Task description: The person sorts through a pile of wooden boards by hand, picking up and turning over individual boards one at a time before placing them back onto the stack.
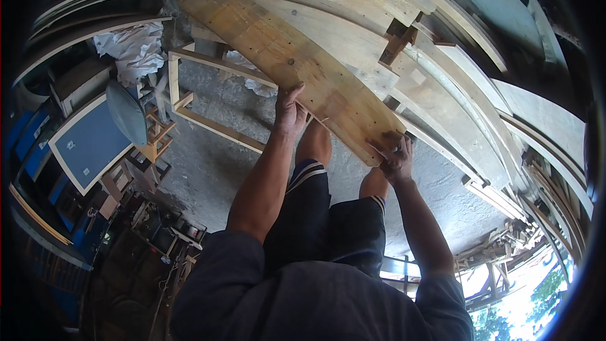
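A long wooden board (315, 69), yellowish with dark spots and a knot, slants across the upper middle of the head view. My left hand (290, 110) grips its lower edge near the middle, the fingers mostly hidden beneath. At the board's lower right end, my right hand (396, 156) is closed around the end, with fingers on the upper face. The far end reaches up to the left, over other stacked boards.
Stacked planks (328, 19) fill the top and right. A light wooden frame (218, 129) stands on the concrete floor (214, 170) to the left. Beyond it are a blue panel with a pale border (91, 142), crumpled white sheeting (136, 50) and tools. Scrap wood (505, 246) lies at lower right.
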A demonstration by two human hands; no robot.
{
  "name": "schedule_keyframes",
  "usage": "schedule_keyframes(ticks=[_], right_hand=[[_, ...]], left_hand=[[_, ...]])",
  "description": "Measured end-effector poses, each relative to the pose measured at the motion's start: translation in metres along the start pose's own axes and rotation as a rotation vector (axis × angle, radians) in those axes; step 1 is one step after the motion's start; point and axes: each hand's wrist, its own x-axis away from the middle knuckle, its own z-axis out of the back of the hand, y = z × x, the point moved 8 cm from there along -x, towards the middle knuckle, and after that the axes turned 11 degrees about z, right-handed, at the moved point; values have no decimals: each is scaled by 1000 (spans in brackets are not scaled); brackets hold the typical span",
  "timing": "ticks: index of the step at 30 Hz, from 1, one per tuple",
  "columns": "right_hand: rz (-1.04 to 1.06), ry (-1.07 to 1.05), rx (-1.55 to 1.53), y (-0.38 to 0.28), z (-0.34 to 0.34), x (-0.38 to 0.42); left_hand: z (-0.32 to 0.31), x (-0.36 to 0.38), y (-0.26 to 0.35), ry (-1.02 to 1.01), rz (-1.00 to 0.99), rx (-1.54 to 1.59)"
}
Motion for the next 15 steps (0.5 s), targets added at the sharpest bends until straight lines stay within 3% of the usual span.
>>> schedule_keyframes(ticks=[12, 14, 15], right_hand=[[-101, 25, -112, 25, -6, 0], [-238, 266, -602, 52, -9, 6], [-428, 326, -899, 69, -17, 14]], left_hand=[[-15, 1, -2, -4, -21, -166], [-21, 3, -6, -104, 69, -201], [-29, 6, -4, -119, 58, -333]])
